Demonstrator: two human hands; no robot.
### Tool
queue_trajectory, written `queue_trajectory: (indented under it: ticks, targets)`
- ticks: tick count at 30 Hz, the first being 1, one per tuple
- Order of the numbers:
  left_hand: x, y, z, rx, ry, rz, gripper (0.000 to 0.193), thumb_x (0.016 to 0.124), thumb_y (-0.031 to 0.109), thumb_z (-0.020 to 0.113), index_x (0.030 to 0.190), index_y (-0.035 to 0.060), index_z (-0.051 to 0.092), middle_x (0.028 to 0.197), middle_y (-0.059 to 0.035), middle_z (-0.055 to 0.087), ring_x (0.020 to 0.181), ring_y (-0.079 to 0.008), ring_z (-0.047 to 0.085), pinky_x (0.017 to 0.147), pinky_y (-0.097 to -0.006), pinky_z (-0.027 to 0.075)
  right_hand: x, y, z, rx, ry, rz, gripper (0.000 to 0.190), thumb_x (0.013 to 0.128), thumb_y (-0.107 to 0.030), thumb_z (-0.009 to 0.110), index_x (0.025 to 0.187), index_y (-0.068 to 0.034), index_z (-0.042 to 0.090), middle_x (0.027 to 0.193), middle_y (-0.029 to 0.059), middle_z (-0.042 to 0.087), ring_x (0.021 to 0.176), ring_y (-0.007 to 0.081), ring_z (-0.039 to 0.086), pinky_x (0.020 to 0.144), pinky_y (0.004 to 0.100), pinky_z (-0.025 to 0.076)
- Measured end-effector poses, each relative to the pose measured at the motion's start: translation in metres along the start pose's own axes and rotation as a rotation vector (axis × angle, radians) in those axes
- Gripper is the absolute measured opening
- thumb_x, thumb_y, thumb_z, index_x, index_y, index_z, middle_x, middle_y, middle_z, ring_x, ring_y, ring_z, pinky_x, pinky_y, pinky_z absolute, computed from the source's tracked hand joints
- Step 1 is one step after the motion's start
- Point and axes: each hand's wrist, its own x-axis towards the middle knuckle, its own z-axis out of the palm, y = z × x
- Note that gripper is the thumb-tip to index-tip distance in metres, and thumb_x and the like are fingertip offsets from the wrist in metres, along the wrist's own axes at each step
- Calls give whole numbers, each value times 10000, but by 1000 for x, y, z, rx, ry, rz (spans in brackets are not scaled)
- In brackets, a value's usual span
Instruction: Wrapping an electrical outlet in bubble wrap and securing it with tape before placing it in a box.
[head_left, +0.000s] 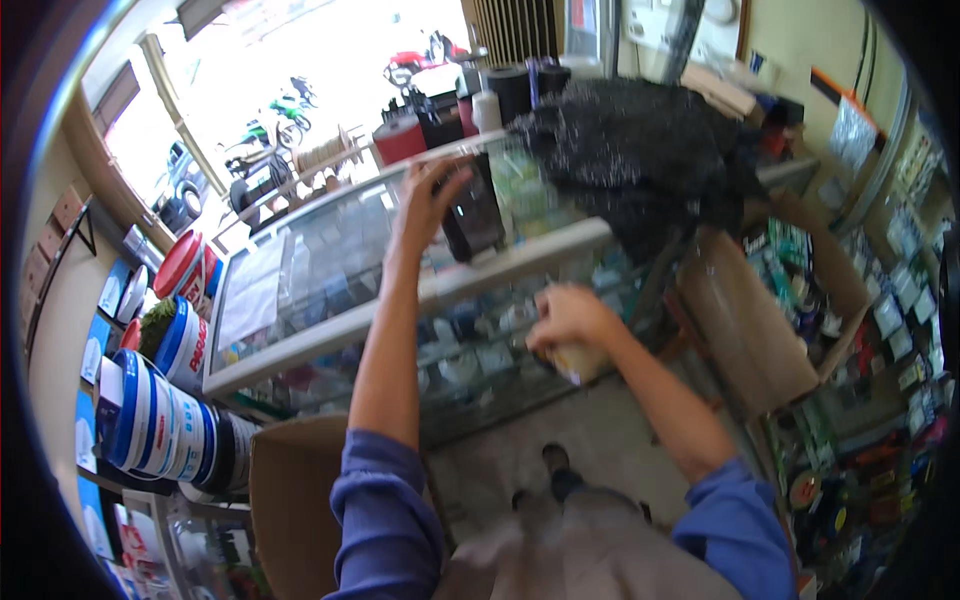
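Note:
My left hand (435, 191) reaches over the glass-topped display counter (517, 249), its fingers spread at the upper left of a dark, glossy box-like object (474, 214) lying on the glass. Whether the fingers touch that object cannot be told. In front of the counter, above the floor, my right hand (574, 319) is closed from above around a pale yellowish, rounded container (581, 362), blurred, with some printing on it. Inside the counter, under the glass, lie many small packaged goods. A sheet of white paper (251, 292) covers the counter's left end.
A black plastic sheet or bag (637, 150) is heaped on the counter's right part. Spools (510, 94) stand along its far edge. An open cardboard box (750, 322) with goods is at right, another (296, 502) at lower left. Paint buckets (169, 424) line the left shelves.

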Motion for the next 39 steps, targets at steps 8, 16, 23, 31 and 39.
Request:
queue_trajectory:
  ticks: [8,16,23,31,39]
  targets:
    - [-5,29,-6,-125,-25,-159,295,848,235,671,1132,158,663,1084,-118,560,1021,-269,559,890,-365,444,-54,-2,-141,258,464,-271,468,684,-399,800,967,-74,618,922,140,652,822,250,638,770,331,491]
    - [1,28,-1,-42,-47,-108,343,845,176,672,1184,133,639,1090,-103,565,1023,-230,554,888,-328,437,109,42,-74,-490,639,-330,313,789,-270,688,1048,-145,564,967,56,639,1011,245,562,849,416,417]
    - [3,35,-7,-66,-63,-252,375,808,233,711,1173,176,648,1087,-123,558,993,-256,581,849,-345,464,103,17,-60,-350,1011,-356,281,837,-363,638,889,-88,659,919,54,616,934,190,559,808,386,408]
    - [15,25,-9,-60,-101,-240,410,778,264,740,1159,141,654,1005,-109,584,931,-236,596,821,-341,474,75,-15,-47,686,239,-399,379,847,-372,661,925,-4,709,725,71,668,662,96,563,624,269,439]
    - [29,30,-22,152,-198,-126,403,802,243,683,1172,89,640,1088,-120,609,948,-245,610,901,-355,451,83,-17,-39,856,102,-389,199,880,-217,634,947,-58,734,717,19,671,654,56,542,610,235,409]
